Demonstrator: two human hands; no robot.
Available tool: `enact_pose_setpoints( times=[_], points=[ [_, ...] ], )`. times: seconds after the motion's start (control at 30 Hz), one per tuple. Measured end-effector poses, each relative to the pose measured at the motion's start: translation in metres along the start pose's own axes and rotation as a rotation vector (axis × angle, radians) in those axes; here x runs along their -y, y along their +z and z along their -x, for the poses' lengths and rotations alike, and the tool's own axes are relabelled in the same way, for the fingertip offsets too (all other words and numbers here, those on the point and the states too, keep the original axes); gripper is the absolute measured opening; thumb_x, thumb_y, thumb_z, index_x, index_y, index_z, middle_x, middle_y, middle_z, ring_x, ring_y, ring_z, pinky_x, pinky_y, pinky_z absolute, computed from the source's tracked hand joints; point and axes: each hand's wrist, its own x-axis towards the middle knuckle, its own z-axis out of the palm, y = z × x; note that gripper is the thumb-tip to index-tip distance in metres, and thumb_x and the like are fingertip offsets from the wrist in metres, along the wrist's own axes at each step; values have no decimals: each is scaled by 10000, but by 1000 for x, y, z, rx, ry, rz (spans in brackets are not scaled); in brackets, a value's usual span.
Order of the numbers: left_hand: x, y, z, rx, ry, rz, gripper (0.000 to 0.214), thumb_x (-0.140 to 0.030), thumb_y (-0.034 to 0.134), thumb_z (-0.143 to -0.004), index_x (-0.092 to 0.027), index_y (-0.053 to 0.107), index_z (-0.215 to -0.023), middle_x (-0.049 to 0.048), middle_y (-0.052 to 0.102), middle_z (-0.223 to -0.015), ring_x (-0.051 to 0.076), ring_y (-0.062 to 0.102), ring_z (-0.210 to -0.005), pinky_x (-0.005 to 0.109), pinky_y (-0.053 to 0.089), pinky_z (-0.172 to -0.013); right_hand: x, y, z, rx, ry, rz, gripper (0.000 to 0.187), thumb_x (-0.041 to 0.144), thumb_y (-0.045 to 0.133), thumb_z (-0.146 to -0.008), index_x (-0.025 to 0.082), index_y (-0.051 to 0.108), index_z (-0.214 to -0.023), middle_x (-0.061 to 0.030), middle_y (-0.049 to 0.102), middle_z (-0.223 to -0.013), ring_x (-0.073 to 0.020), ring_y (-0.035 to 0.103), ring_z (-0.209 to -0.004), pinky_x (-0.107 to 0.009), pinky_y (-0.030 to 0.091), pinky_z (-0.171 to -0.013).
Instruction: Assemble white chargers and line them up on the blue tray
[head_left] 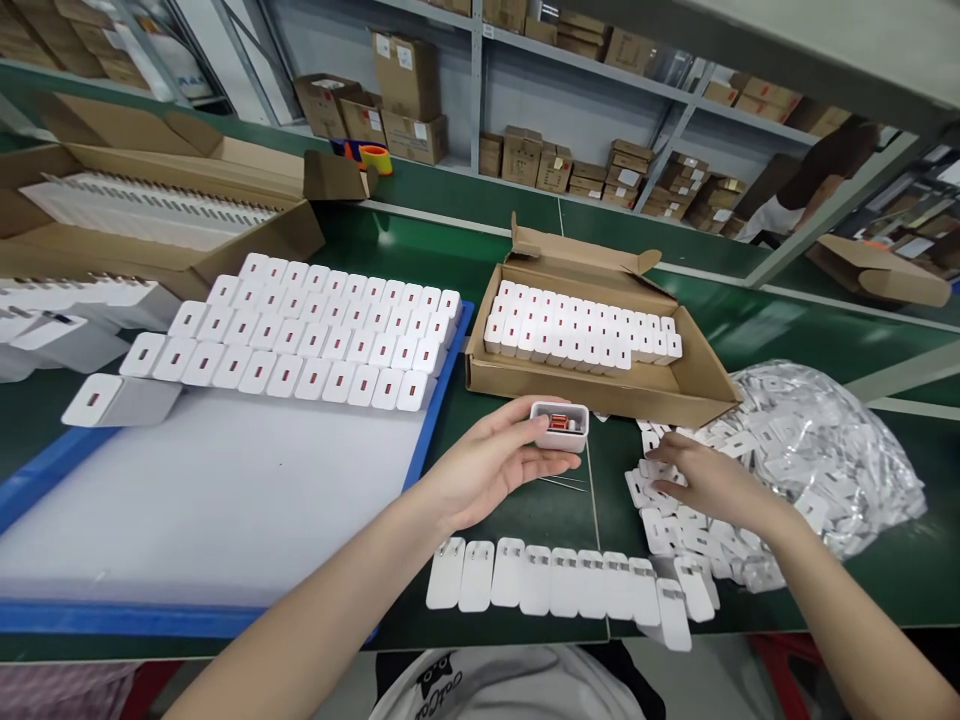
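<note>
My left hand (pixel 499 455) grips a white charger housing (pixel 574 440), its open end facing me. Red and white parts show inside it. Over a pile of small white plastic caps (pixel 690 535) reaches my right hand (pixel 709 480), its thumb and fingers apart and touching the pieces. Whether a cap sits between those fingers is hard to see. A row of white cover plates (pixel 536 580) lies along the front of the bench, below my left hand.
On the left, rows of white chargers (pixel 285 375) stand on a blue-rimmed tray (pixel 442 370). Behind my hands is a cardboard box (pixel 600 390) with more chargers. A clear plastic bag (pixel 847 450) spills caps on the right. Another open carton (pixel 247 255) stands far left.
</note>
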Motion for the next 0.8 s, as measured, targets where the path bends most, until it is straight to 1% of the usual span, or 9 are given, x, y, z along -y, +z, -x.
enact_pose_setpoints(
  times=[0.1, 0.23, 0.33, 0.4, 0.47, 0.53, 0.63, 0.73, 0.8],
  points=[
    [1, 0, 0, 17, 19, -13, 288, -262, 634, -928, -166, 639, -1200, 111, 713, -1119, 230, 719, -1009, 366, 534, -982, -9, 12, 2, 11, -5, 24, 282, 324, 543, -895, 167, 716, -1053, -130, 680, -1058, -276, 709, -776, -400, 585, -622],
    [2, 0, 0, 39, 73, -21, 272, -187, 681, -878, -171, 696, -1149, 85, 722, -1116, 216, 718, -1011, 369, 496, -1046, -10, 14, -2, -31, -24, 53, 270, 308, 540, -898, 182, 714, -1062, -140, 702, -1100, -331, 704, -928, -451, 605, -698],
    [3, 0, 1, 30, 84, -24, 265, -193, 691, -871, -182, 720, -1134, 78, 729, -1126, 212, 718, -1014, 342, 503, -1027, -5, 13, -7, -87, -36, 78, 317, 306, 502, -925, 171, 695, -1137, -150, 717, -1087, -359, 690, -966, -509, 601, -733],
    [4, 0, 1, 24, 95, -20, 244, -247, 671, -895, -181, 732, -1122, 80, 730, -1133, 211, 719, -1009, 317, 522, -989, -1, 13, -10, -121, -54, 89, 342, 306, 474, -941, 152, 688, -1160, -162, 719, -1072, -368, 679, -975, -536, 592, -757],
    [5, 0, 1, 24, 114, -13, 247, -296, 638, -920, -174, 743, -1107, 88, 731, -1126, 209, 716, -1011, 297, 537, -953, 5, 11, -13, -149, -85, 90, 364, 312, 449, -961, 143, 671, -1196, -165, 710, -1082, -362, 656, -1029, -543, 575, -829],
    [6, 0, 1, 32, 132, -16, 253, -315, 626, -927, -169, 751, -1093, 92, 731, -1113, 204, 703, -1026, 285, 547, -930, 13, 4, -16, -218, -129, 62, 381, 315, 428, -985, 157, 628, -1268, -158, 685, -1125, -332, 645, -1059, -508, 566, -870],
    [7, 1, 2, 51, 155, -41, 247, -312, 655, -910, -178, 754, -1092, 84, 722, -1120, 190, 672, -1065, 257, 552, -906, 35, -17, -18, -388, -230, -38, 404, 276, 468, -995, 213, 523, -1390, -124, 648, -1168, -255, 661, -998, -396, 571, -824],
    [7, 2, 3, 79, 183, -78, 257, -326, 680, -895, -191, 755, -1100, 81, 706, -1158, 192, 649, -1098, 248, 552, -906, 64, -44, -17, -554, -347, -153, 469, 177, 557, -953, 242, 487, -1413, -90, 633, -1086, -207, 638, -913, -326, 542, -758],
    [8, 2, 4, 88, 200, -102, 269, -352, 691, -886, -202, 758, -1099, 79, 702, -1170, 201, 644, -1107, 265, 550, -925, 84, -61, -15, -618, -416, -181, 481, 97, 538, -934, 239, 501, -1392, -98, 586, -1075, -209, 608, -924, -316, 524, -732]
  ],
)
